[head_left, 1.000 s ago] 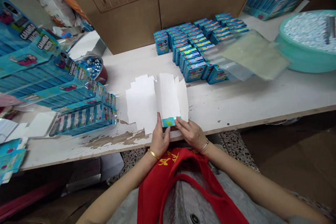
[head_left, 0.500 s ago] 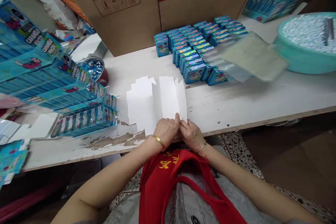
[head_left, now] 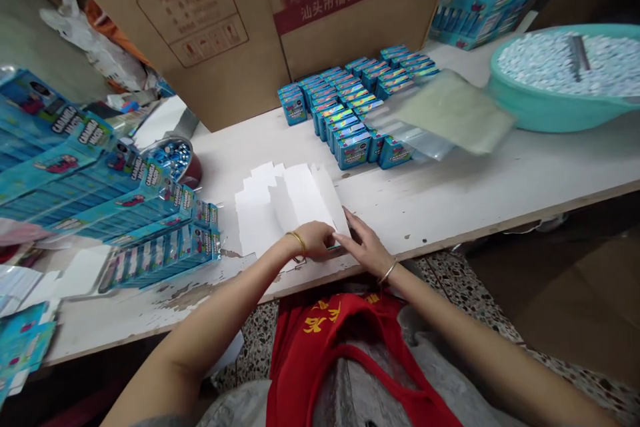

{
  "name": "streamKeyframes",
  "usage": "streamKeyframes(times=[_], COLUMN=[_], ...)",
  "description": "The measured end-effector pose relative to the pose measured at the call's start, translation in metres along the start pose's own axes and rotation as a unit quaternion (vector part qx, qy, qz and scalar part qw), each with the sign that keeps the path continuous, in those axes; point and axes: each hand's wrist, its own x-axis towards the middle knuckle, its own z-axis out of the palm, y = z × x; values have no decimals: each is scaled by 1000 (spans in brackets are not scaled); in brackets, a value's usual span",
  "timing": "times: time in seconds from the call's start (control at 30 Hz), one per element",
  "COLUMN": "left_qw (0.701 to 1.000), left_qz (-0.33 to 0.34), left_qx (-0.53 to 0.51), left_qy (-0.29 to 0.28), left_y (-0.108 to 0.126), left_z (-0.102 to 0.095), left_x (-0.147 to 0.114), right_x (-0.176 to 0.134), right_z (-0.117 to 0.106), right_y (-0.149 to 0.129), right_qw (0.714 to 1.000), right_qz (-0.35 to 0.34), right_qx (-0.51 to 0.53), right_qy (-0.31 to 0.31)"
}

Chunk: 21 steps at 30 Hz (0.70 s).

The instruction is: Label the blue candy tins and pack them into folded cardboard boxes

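Observation:
A white box blank, its plain inner side up, lies on the table at the near edge in front of me. One long panel on its right side stands folded up at an angle. My left hand is closed on the blank's near end, fingers curled over it. Along the right side rests my right hand, fingers stretched out and thumb pointing toward the left fingertips. Its fingertips touch the raised panel. Parts of the near flaps are hidden under the hands.
Small blue candy boxes stand in rows behind the blank, a clear plastic bag beside them. At right is a turquoise basin of wrapped candies. Blue display boxes are stacked left, near a metal bowl. A large carton stands behind.
My hands, together at the near edge before, have moved apart a little. The right hand has opened out along the right side. The right panel has been lifted. The view has shifted slightly.

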Motion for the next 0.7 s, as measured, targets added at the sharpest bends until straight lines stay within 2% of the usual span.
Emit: streamKeyframes(times=[0.07,0.17,0.23,0.3,0.33,0.37,0.43,0.53,0.6,0.7], left_qw=[1000,989,968,941,929,925,942,961,968,972], left_qz=[12,125,175,161,143,131,124,145,124,56], left_qx=[3,-59,-77,-36,-2,36,84,89,84,140], left_qy=[27,56,160,295,341,354,301,218,200,183], left_y=[9,18,15,2,-7,-17,-36,-53,-52,-35], left_z=[7,9,2,-11,-17,-22,-30,-33,-35,-37], left_x=[-6,-16,-19,-18,-16,-13,-6,3,5,10], right_x=[12,22,26,29,31,32,33,34,34,37], right_z=[-17,-48,-68,-83,-88,-92,-94,-90,-86,-76], right_y=[6,11,10,6,3,0,-6,-10,-13,-17], right_qw=[999,988,968,936,917,899,871,867,879,895], right_qz=[-15,-38,-48,-66,-77,-88,-106,-125,-116,-52], right_qx=[-11,-95,-182,-275,-317,-352,-398,-407,-398,-396], right_qy=[-45,-118,-163,-209,-230,-248,-268,-257,-235,-199])
